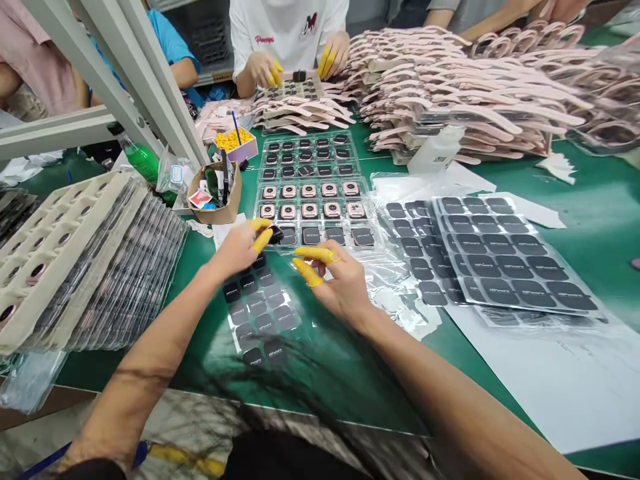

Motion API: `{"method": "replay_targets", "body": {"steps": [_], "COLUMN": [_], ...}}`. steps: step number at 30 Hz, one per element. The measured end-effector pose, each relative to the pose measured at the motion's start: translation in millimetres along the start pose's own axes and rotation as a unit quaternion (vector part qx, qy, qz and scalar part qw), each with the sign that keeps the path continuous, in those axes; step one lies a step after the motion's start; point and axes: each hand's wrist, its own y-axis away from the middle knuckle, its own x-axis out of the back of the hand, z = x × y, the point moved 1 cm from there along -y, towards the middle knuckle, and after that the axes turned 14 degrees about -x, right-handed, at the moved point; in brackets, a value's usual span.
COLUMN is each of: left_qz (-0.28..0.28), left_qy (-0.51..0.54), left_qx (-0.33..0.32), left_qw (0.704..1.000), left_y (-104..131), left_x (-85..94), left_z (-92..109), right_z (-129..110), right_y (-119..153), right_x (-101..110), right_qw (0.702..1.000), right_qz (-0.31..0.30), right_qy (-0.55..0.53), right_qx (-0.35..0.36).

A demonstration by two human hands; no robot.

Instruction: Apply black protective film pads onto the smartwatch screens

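Note:
My left hand [239, 250], with yellow finger cots on thumb and forefinger, pinches a small black watch body [275, 235] over the near left corner of a clear tray [370, 245]. That tray's near row shows dark square faces; pink-framed watch cases [310, 211] fill the rows behind. To its right, my right hand [337, 277], also in yellow cots, has thumb and forefinger tips almost together. Whatever lies between them, if anything, cannot be made out. Below both hands lies a sheet of dark square stickers [257, 305] with lettering.
Stacked sticker sheets [517, 257] lie at right over white paper [565, 373]. Stacked trays [115, 267] lean at left. A small cardboard box [217, 212] and a purple box of yellow finger cots [235, 141] stand behind. Piled pink straps [450, 93] and a co-worker's hands [333, 57] are at back.

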Motion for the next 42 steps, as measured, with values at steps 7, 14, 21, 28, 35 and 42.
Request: {"method": "replay_targets", "body": {"steps": [7, 14, 21, 28, 35, 42], "left_qz": [0.029, 0.058, 0.096, 0.096, 0.1, 0.004], "left_qy": [0.37, 0.364, 0.254, 0.362, 0.45, 0.431], "left_qx": [0.124, 0.131, 0.139, 0.155, 0.167, 0.199], "left_qw": [0.92, 0.92, 0.952, 0.914, 0.872, 0.88], "left_y": [51.9, 57.1, 66.3, 63.9, 59.5, 63.7], "left_x": [-47.4, -52.2, -60.5, -63.9, -60.1, -63.9], "left_z": [35.5, 29.6, 35.2, 34.7, 33.6, 30.1], "right_z": [2.7, 4.2, 6.8, 4.1, -7.9, 14.4], "right_y": [-5.0, 10.2, 23.1, 18.4, 1.2, 19.4], "right_x": [10.0, -4.3, -15.6, -8.2, 14.5, -8.4], "right_qw": [0.991, 0.983, 0.968, 0.972, 0.927, 0.887], "right_qz": [-0.123, -0.107, -0.083, -0.059, -0.132, -0.24], "right_qy": [-0.046, -0.037, -0.061, -0.075, -0.188, -0.164], "right_qx": [-0.015, -0.147, -0.231, -0.214, -0.297, -0.359]}}
